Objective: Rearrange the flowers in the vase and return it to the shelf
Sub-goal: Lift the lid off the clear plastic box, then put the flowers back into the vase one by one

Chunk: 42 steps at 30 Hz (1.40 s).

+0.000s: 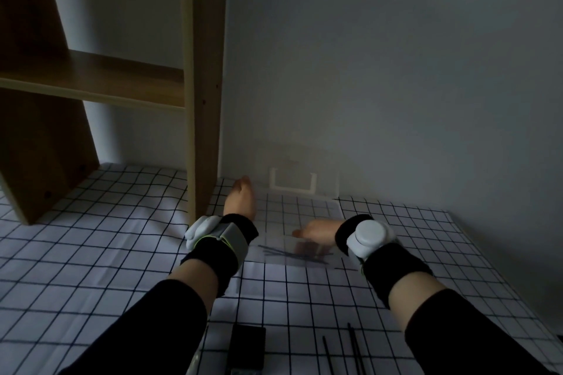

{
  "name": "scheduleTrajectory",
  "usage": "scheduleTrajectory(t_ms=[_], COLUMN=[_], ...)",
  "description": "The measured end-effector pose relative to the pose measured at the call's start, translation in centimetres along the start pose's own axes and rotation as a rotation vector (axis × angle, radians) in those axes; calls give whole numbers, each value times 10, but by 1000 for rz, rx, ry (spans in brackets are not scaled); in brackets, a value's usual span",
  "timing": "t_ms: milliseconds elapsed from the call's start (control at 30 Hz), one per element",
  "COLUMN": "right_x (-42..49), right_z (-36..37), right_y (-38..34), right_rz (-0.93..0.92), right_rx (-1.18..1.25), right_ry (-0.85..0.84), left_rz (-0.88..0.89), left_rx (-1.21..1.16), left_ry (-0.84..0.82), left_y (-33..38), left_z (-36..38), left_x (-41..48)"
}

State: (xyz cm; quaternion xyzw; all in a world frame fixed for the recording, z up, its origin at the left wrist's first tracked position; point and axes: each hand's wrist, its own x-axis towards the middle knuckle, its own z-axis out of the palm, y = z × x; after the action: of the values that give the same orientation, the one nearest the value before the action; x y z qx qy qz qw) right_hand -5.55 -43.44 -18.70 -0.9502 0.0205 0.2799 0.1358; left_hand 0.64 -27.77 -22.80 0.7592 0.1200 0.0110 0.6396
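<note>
A clear, box-like vase [297,213] stands on the checked cloth near the wall, faint and blurred in the dim light. Its pale rim [292,189] shows at the far side, and thin dark stems [292,254] lie across its near bottom. No blossoms can be made out. My left hand [240,201] lies with straight fingers against the vase's left side. My right hand [320,231] presses its lower right side, thumb pointing left just above the stems. Both wrists carry black bands with white sensors.
A wooden shelf unit stands at the left, with a board [91,79] at mid height and an upright post [204,85] just left of my left hand. A black flat object [246,347] and loose dark sticks [353,347] lie on the checked cloth [91,253] at the near edge.
</note>
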Motion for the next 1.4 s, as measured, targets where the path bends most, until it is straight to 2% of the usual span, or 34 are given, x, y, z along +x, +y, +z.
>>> scheduleTrajectory(t_ms=[133,400,567,733,867,1033,1133,1400], right_x=[-1,-18,-22,-42,-68,-105,-125,-166], right_z=[-6,-24,-16,-6,6,47,76,172], right_y=[3,20,27,26,21,13,4,-7], right_rz=[-68,-243,-305,-343,-382,-390,-416,-449], right_rx=[18,162,239,464,560,571,563,435], right_ry=[-31,49,199,530,632,641,555,498], left_rz=[-7,-21,-18,41,79,230,318,363], left_rx=[-16,-29,-13,63,103,85,40,-50], left_ry=[1,7,5,-20,-49,-44,-31,27], left_y=[-1,-3,2,7,4,-1,-5,-62], left_z=[0,1,1,-4,-14,-47,-76,-142], left_x=[0,3,3,-7,-23,-69,-105,-193])
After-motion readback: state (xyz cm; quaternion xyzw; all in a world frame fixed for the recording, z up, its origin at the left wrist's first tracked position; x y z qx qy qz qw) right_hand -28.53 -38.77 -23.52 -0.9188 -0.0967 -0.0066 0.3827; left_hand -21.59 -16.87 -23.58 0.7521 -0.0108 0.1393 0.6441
